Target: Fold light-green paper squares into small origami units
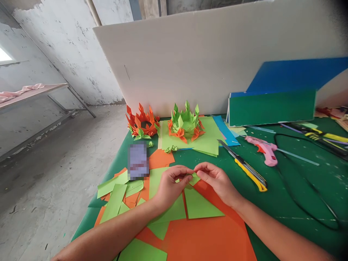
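Between both hands is a small piece of green paper (194,179), pinched at the fingertips and partly hidden by them. My left hand (174,185) is closed on its left side, thumb against forefinger. My right hand (216,181) pinches its right side. Below the hands lie a green paper triangle (201,204) and a large orange sheet (203,239). Farther back stand two folded-paper crowns: an orange one (138,121) with green pieces at its base, and a green one (187,121) with orange flowers around it.
A yellow utility knife (250,174) and a pink glue gun (265,148) with a black cord lie right on the green table (299,192). Paper scraps (114,199) and a blurred rectangular object (138,161) are left. A green board (272,108) leans at the back.
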`<state>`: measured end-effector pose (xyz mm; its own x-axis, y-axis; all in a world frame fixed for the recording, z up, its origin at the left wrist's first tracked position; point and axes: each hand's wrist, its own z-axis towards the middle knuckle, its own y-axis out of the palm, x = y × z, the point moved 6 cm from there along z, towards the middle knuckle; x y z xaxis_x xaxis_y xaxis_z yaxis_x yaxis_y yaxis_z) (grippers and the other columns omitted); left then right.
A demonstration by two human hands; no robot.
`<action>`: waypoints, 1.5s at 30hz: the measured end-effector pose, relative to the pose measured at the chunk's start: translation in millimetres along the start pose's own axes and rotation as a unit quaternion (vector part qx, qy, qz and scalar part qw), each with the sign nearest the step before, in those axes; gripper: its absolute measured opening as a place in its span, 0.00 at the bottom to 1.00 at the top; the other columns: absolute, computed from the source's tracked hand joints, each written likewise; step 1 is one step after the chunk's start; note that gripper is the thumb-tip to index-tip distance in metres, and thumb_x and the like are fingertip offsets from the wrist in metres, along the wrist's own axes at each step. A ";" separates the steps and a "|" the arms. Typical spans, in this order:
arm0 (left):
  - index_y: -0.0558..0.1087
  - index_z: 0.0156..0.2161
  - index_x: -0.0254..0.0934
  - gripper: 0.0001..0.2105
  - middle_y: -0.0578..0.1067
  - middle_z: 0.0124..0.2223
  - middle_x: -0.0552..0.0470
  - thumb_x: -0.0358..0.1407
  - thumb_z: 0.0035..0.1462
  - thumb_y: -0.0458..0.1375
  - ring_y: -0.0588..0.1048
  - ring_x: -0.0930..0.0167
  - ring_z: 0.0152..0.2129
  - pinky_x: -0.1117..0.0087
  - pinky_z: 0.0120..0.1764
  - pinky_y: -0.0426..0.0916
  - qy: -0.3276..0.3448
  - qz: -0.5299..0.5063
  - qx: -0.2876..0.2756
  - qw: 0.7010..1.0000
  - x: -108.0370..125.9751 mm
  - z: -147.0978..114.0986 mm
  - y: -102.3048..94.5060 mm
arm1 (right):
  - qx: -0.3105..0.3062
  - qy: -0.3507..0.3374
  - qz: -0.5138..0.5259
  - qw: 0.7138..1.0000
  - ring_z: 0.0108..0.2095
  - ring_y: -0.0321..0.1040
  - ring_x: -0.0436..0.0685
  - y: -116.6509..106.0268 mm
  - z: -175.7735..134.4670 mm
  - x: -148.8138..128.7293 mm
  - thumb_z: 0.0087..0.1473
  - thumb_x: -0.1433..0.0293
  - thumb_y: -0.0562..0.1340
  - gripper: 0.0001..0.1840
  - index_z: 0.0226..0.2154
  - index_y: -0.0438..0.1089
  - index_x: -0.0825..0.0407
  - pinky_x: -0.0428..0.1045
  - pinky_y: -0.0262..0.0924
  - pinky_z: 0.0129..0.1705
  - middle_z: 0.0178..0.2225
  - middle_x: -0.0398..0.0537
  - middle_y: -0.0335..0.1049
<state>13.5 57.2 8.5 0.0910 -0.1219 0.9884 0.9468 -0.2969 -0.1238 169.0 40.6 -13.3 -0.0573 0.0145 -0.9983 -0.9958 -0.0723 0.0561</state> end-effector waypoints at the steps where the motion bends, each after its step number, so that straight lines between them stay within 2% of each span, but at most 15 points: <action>1: 0.80 0.35 0.39 0.05 0.78 0.36 0.49 0.34 0.52 0.63 0.75 0.69 0.32 0.70 0.35 0.71 0.008 0.010 -0.003 1.000 0.4 -0.2 0.2 | -0.007 0.008 0.003 1.000 0.36 0.69 0.53 1.1 -0.1 1.1 0.53 0.58 0.65 0.12 0.35 0.72 0.49 0.48 0.68 0.39 0.33 0.44 0.70; 7: 0.80 0.35 0.39 0.05 0.77 0.36 0.48 0.35 0.53 0.63 0.75 0.69 0.31 0.70 0.34 0.70 0.014 0.011 -0.013 1.000 -1.4 -0.3 0.6 | -0.024 0.019 0.000 1.000 0.33 0.69 0.52 1.6 -0.6 2.6 0.51 0.58 0.67 0.14 0.34 0.70 0.51 0.48 0.68 0.38 0.32 0.43 0.70; 12: 0.79 0.34 0.37 0.07 0.76 0.34 0.48 0.37 0.51 0.65 0.74 0.69 0.30 0.69 0.33 0.70 -0.014 -0.021 -0.013 1.000 -4.6 -0.9 1.9 | -0.016 -0.015 -0.033 0.999 0.32 0.69 0.52 1.9 -0.6 0.3 0.50 0.59 0.67 0.13 0.32 0.69 0.51 0.48 0.68 0.35 0.30 0.44 0.69; 16: 0.74 0.33 0.36 0.10 0.73 0.31 0.51 0.38 0.47 0.67 0.72 0.73 0.27 0.71 0.31 0.69 -0.051 -0.070 -0.014 0.996 -8.4 -1.8 5.0 | 0.002 -0.050 -0.059 0.997 0.31 0.67 0.52 3.4 -3.4 -3.9 0.52 0.61 0.67 0.12 0.29 0.67 0.50 0.46 0.66 0.33 0.28 0.42 0.67; 21: 0.67 0.36 0.38 0.15 0.71 0.33 0.55 0.35 0.45 0.68 0.72 0.75 0.30 0.73 0.35 0.68 -0.062 -0.116 -0.016 0.991 -6.4 -1.7 8.1 | 0.024 -0.080 -0.077 0.994 0.28 0.62 0.50 2.2 -6.1 -7.7 0.54 0.64 0.65 0.12 0.27 0.62 0.50 0.45 0.64 0.31 0.27 0.40 0.61; 26: 0.64 0.35 0.38 0.16 0.72 0.31 0.55 0.33 0.45 0.67 0.73 0.73 0.31 0.73 0.34 0.66 -0.070 -0.108 -0.021 0.991 -5.9 -1.3 8.5 | -0.022 -0.049 -0.064 0.996 0.32 0.67 0.53 8.1 -4.9 -4.1 0.54 0.62 0.64 0.09 0.36 0.69 0.49 0.47 0.66 0.34 0.31 0.43 0.67; 29: 0.63 0.35 0.38 0.15 0.72 0.30 0.56 0.30 0.46 0.65 0.73 0.74 0.29 0.72 0.33 0.66 -0.069 -0.084 -0.030 0.994 -6.3 -2.1 9.6 | -0.020 -0.087 -0.104 0.991 0.33 0.67 0.54 10.5 -7.1 -12.8 0.55 0.63 0.63 0.07 0.31 0.70 0.50 0.48 0.65 0.36 0.31 0.45 0.68; 32: 0.61 0.35 0.38 0.15 0.71 0.29 0.56 0.28 0.47 0.64 0.71 0.75 0.28 0.73 0.32 0.65 -0.073 -0.071 -0.046 0.994 -7.6 -4.1 12.3 | -0.009 -0.127 -0.149 0.981 0.32 0.65 0.53 10.9 -10.0 -20.9 0.58 0.66 0.61 0.10 0.26 0.69 0.50 0.47 0.62 0.35 0.28 0.44 0.66; 35: 0.60 0.34 0.38 0.16 0.72 0.30 0.56 0.27 0.46 0.64 0.71 0.75 0.27 0.73 0.31 0.65 -0.087 -0.087 -0.054 0.991 -9.4 -5.9 14.0 | -0.008 -0.129 -0.160 0.979 0.29 0.62 0.53 9.6 -10.5 -20.5 0.60 0.66 0.59 0.12 0.26 0.69 0.50 0.46 0.59 0.30 0.25 0.44 0.64; 37: 0.60 0.34 0.38 0.17 0.72 0.29 0.56 0.28 0.45 0.66 0.70 0.76 0.26 0.74 0.30 0.65 -0.102 -0.110 -0.052 0.987 -10.3 -6.1 13.7 | -0.006 -0.131 -0.165 0.977 0.29 0.63 0.53 8.8 -10.5 -19.5 0.61 0.66 0.59 0.12 0.26 0.70 0.50 0.46 0.60 0.31 0.26 0.44 0.65; 43: 0.61 0.34 0.37 0.20 0.72 0.28 0.57 0.34 0.43 0.69 0.71 0.76 0.26 0.74 0.31 0.65 -0.123 -0.185 -0.036 0.974 -10.9 -3.2 10.9 | 0.009 -0.163 -0.180 0.970 0.33 0.68 0.52 10.4 -13.4 -21.6 0.58 0.69 0.62 0.01 0.34 0.70 0.48 0.46 0.64 0.37 0.33 0.44 0.71; 45: 0.61 0.34 0.37 0.20 0.72 0.28 0.57 0.36 0.42 0.70 0.71 0.76 0.26 0.74 0.30 0.65 -0.124 -0.189 -0.040 0.973 -11.9 -2.5 10.9 | 0.009 -0.180 -0.186 0.966 0.33 0.68 0.52 11.2 -14.6 -22.7 0.58 0.71 0.62 0.02 0.33 0.69 0.48 0.46 0.64 0.36 0.31 0.43 0.70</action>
<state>21.9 53.0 -4.8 -0.1790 0.2397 0.9542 0.9011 -0.3493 0.2568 160.3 24.9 9.7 0.2859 0.3819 -0.8789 -0.9534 0.0211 -0.3010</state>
